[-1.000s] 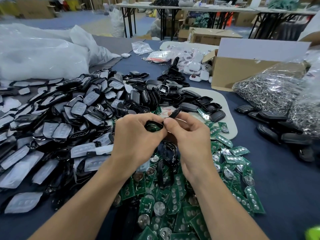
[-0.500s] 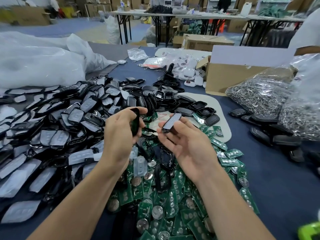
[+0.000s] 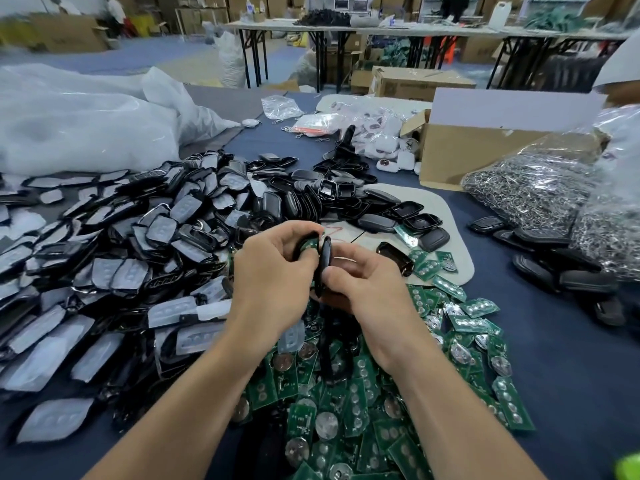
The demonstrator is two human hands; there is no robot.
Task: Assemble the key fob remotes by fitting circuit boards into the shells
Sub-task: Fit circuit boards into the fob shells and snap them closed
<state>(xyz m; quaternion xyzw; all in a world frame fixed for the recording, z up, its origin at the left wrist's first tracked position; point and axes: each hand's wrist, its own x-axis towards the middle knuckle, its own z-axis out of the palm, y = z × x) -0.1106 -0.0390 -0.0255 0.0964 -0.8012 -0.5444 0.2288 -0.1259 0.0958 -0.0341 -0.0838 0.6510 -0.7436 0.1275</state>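
Hands meet just above the middle of the blue table [image 3: 571, 358] in the head view. The left hand [image 3: 273, 271] has its fingers curled round a black shell [image 3: 300, 244], thumb and fingertips pinching its edges. A green circuit board [image 3: 310, 244] shows inside it. The right hand [image 3: 363, 285] pinches a black cover [image 3: 325, 263] between thumb and curled fingers. It holds the cover upright and edge-on, just beside the shell; whether the two touch cannot be told.

Under the wrists lies a heap of green boards [image 3: 363, 403], many with round silver discs on them, spreading towards the right. To the left, a big pile of black shells with grey button pads [image 3: 138, 258] covers the table. Beyond the hands, open black shell halves [image 3: 408, 213] lie on a pale mat [image 3: 457, 237]. On the right, closed black fobs [image 3: 561, 271] sit near clear bags of metal rings [image 3: 540, 192]. A cardboard box [image 3: 457, 157] stands behind the mat, and white plastic sacks [image 3: 79, 133] fill the far left.
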